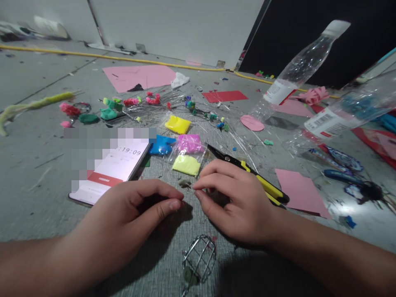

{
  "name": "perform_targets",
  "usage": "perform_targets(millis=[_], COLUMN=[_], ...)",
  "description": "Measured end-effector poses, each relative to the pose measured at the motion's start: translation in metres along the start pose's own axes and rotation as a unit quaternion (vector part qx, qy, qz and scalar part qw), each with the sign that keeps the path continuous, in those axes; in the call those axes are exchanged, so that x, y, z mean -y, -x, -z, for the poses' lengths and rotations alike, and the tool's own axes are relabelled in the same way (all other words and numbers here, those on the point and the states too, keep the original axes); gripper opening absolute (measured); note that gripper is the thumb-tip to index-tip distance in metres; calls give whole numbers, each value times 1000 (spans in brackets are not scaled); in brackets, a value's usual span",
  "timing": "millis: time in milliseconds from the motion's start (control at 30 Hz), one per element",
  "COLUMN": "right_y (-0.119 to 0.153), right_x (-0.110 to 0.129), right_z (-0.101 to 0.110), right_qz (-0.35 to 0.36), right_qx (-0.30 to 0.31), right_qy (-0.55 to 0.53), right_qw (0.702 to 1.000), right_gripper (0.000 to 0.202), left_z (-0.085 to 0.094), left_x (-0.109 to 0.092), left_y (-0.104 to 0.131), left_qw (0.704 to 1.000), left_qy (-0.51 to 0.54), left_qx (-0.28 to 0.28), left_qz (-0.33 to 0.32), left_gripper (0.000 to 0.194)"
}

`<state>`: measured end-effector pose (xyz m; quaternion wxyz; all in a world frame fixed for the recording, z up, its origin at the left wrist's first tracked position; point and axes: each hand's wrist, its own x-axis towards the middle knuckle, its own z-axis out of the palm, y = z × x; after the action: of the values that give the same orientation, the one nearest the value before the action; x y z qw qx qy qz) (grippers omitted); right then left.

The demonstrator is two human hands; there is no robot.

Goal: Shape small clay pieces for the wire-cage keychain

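My left hand (136,218) is closed, its thumb and index fingertip pressed close together; anything between them is too small to make out. Facing it, my right hand (238,198) is also closed in a pinch, with its contents hidden. A small grey-green lump (185,183) lies just beyond the fingertips, nearest the right ones. Close to me on the grey surface sits a round wire cage (200,258) of twisted silver wire, with a dark green piece (190,275) at its lower end. Black-and-yellow pliers (262,181) lie partly behind my right hand.
A lit phone (120,165) lies beside my left hand. Ahead are bags of yellow (177,123), blue (161,144), pink (189,143) and lime clay (186,165). Clear bottles (280,88) stand at right, near pink paper (300,192). Wires with coloured clay bits (108,113) lie farther back.
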<state>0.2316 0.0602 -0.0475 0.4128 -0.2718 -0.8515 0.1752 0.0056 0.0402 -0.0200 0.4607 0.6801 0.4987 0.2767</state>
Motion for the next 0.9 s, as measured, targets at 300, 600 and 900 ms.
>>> perform_targets(millis=[300, 600, 900], right_y=[3, 0, 2], right_x=[10, 16, 17], right_z=[-4, 1, 0], right_qz=[82, 109, -2], right_qx=[27, 85, -60], right_qy=[32, 80, 11], right_qw=[996, 987, 998], right_gripper=[16, 22, 16], left_z=[0, 2, 2], left_x=[-1, -3, -3], left_y=[-1, 0, 1], left_qw=[998, 999, 1000], left_qy=[53, 33, 10], left_qx=[-27, 24, 11], left_qz=[-21, -22, -11], left_gripper=[9, 11, 14])
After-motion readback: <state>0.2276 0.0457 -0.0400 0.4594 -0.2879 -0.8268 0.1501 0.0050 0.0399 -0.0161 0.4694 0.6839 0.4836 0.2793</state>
